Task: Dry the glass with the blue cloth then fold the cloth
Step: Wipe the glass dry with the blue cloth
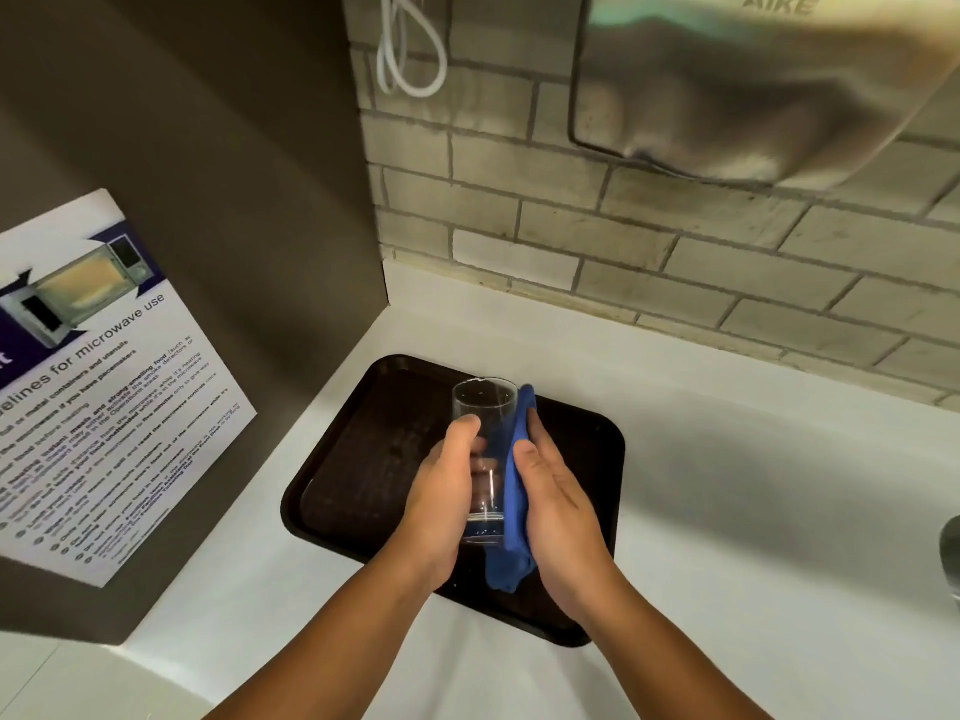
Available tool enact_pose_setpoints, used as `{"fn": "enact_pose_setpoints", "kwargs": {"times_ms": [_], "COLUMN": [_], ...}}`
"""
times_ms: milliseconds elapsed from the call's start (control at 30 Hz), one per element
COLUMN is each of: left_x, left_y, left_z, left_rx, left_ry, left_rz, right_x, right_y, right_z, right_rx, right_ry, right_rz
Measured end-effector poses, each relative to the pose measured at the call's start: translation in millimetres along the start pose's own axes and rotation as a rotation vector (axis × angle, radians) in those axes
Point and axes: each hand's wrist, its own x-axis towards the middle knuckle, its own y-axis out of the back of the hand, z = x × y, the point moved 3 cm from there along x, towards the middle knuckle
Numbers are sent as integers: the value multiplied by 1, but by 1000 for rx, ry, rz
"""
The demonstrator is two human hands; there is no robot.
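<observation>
A clear tall glass (484,407) is held upright above a dark tray (363,459). My left hand (444,491) wraps around the glass's left side, thumb high near the rim. My right hand (556,506) presses the blue cloth (511,511) flat against the glass's right side. The cloth runs from near the rim down past the base and hangs bunched below my palm. The part of the cloth under my right hand is hidden.
The tray lies on a white counter (727,485) in a corner. A dark panel with a microwave-guidelines poster (104,387) stands at the left. A brick-tile wall (675,252) with a steel hand dryer (753,80) rises behind. A metal object (950,558) shows at the right edge.
</observation>
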Motion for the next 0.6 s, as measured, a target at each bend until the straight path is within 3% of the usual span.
{"fn": "enact_pose_setpoints", "kwargs": {"times_ms": [133, 267, 433, 600], "left_x": [-1, 2, 1, -2], "left_y": [1, 2, -2, -13], "left_z": [3, 3, 10, 16], "left_rx": [-22, -1, -30, -48], "left_ry": [-18, -19, -42, -79], "left_rz": [12, 52, 19, -42], "right_x": [-6, -3, -6, -6], "right_y": [-2, -2, -4, -3], "right_z": [3, 8, 1, -2], "right_rx": [-13, 110, 42, 356], "right_ry": [36, -57, -14, -222], "right_rz": [-14, 17, -11, 164]}}
